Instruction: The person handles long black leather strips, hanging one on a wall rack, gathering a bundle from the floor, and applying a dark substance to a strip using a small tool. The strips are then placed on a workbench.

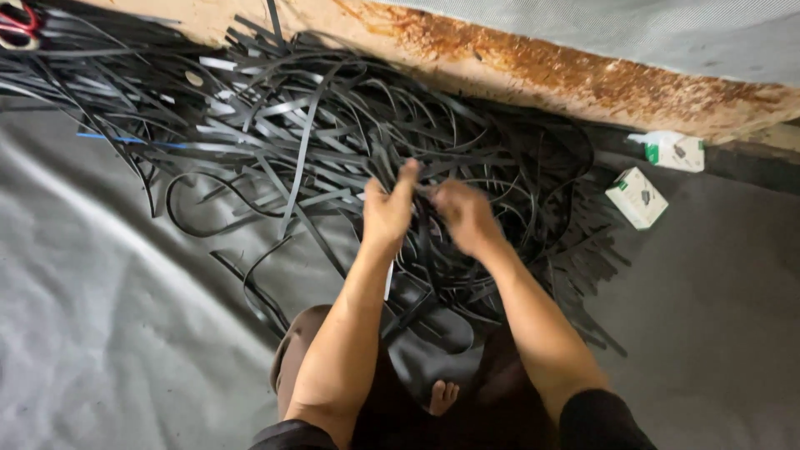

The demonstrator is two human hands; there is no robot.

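Seated on grey sheeting point(108, 333), knees and a bare foot at bottom centre. Both hands raised mid-frame over a sprawling heap of black strips point(275, 133) filling the upper left and centre. Left hand point(386, 208) closed around a few strips, thumb up; right hand point(463, 215) pinching the same bundle just beside it, somewhat blurred. Probably light, flat, springy bands, smooth and prone to tangling; best gripped near an end or across the flat face, pulled free singly. Two small white-and-green boxes point(637, 197) at right, near a rust-stained ledge point(583, 75). Red-handled scissors point(18, 25) at upper left corner.
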